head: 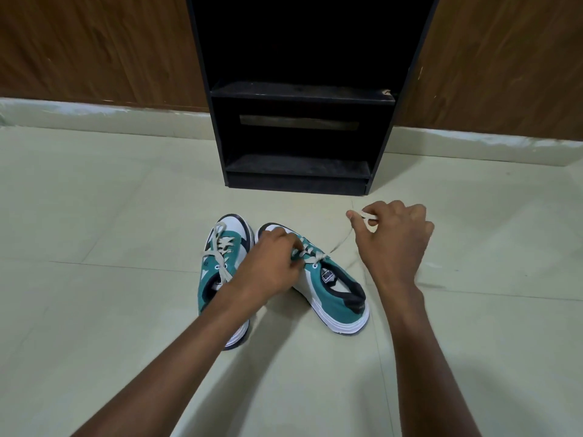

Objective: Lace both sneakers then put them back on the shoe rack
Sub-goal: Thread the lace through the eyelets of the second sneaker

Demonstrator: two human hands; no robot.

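Two teal, white and black sneakers stand side by side on the floor, toes toward the rack. The left sneaker (pixel 217 272) has its cream lace threaded and lying loose over the tongue. My left hand (pixel 271 263) rests on the right sneaker (pixel 334 288), fingers pinched on the lace at its eyelets. My right hand (pixel 391 238) is raised to the right of that shoe and grips the free end of the cream lace (pixel 367 217), which runs taut back to the eyelets. The black shoe rack (pixel 299 99) stands just beyond the shoes.
The rack has two low shelves (pixel 299 167), both bare, and stands against a wood-panelled wall (pixel 94 48) with a pale skirting. Pale floor tiles (pixel 126 310) spread out to both sides of the shoes.
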